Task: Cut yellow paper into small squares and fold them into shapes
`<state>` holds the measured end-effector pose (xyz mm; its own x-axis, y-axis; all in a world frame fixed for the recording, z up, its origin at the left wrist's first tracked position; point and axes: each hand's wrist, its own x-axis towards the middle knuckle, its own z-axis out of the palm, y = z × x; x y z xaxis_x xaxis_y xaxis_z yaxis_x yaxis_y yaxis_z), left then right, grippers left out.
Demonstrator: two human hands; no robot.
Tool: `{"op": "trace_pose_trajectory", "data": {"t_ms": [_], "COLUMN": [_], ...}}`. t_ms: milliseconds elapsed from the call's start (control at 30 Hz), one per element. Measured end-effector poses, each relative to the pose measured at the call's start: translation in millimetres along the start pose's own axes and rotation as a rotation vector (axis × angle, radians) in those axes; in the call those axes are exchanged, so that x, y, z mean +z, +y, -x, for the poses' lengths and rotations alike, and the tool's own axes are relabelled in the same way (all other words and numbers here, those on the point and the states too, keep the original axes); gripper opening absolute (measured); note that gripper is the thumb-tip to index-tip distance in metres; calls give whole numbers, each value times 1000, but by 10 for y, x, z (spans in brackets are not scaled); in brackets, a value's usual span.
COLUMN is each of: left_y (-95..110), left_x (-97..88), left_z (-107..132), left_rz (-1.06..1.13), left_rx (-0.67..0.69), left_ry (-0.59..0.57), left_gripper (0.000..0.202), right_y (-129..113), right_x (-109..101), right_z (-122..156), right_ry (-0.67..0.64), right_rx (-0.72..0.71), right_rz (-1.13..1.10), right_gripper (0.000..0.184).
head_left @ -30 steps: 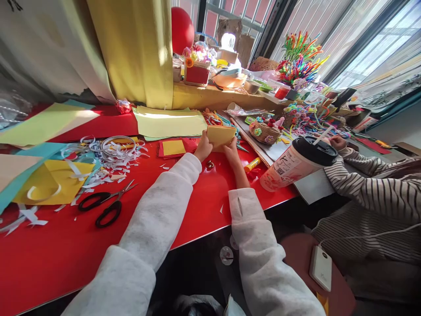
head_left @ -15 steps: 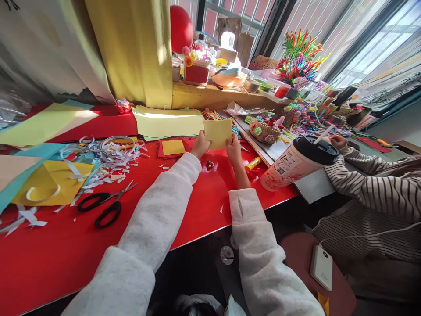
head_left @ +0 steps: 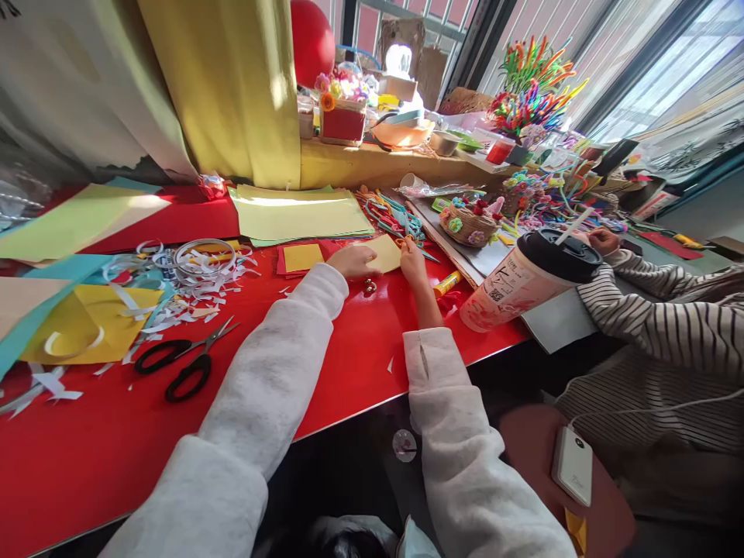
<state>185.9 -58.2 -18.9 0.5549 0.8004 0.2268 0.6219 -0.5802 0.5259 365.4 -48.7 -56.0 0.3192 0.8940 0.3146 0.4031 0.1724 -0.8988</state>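
Observation:
A small yellow paper square [head_left: 386, 253] lies on the red table [head_left: 360, 349] far ahead of me. My left hand [head_left: 351, 261] rests on the square's left edge with fingers pressed down on it. At the paper's right edge, my right hand [head_left: 412, 262] has its fingers curled together, touching that edge. A tiny dark red object [head_left: 369, 287] sits on the table between my wrists. Another yellow square on red paper [head_left: 303, 257] lies just left of my left hand.
Black scissors [head_left: 183, 366] and white paper scraps [head_left: 186, 279] lie to the left. A yellow glue stick [head_left: 446, 284] and a big lidded cup [head_left: 526, 279] stand right of my hands. A person in a striped sleeve [head_left: 656, 325] sits at right. Yellow-green sheets [head_left: 299, 213] lie behind.
The yellow square was held up in the air in both hands; it has come down and now lies flat on the table under my hands.

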Motion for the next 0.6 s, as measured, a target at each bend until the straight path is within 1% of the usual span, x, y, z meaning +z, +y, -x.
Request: {"op": "trace_pose_trajectory", "data": {"t_ms": [100, 200, 333, 400, 500, 600], "left_y": [-4, 11, 47, 57, 60, 69], "left_x": [14, -37, -110, -126, -130, -148], "left_z": [3, 10, 24, 26, 23, 16], "left_rz": [-66, -115, -164, -191, -218, -221], "left_rx": [8, 16, 18, 7, -20, -55], "left_ry": [-46, -77, -91, -67, 6, 113], "left_gripper": [36, 40, 32, 31, 30, 28], "right_y": [10, 6, -34, -63, -120, -193], "right_x": [-41, -91, -134, -143, -146, -142], "right_z": [-28, -51, -73, -67, -33, 12], "right_ry": [64, 138, 200, 242, 319, 347], "right_rx": [24, 50, 108, 149, 212, 205], "right_rz": [-33, -87, -178, -234, -317, -321], "right_gripper": [26, 29, 36, 37, 33, 33]}}
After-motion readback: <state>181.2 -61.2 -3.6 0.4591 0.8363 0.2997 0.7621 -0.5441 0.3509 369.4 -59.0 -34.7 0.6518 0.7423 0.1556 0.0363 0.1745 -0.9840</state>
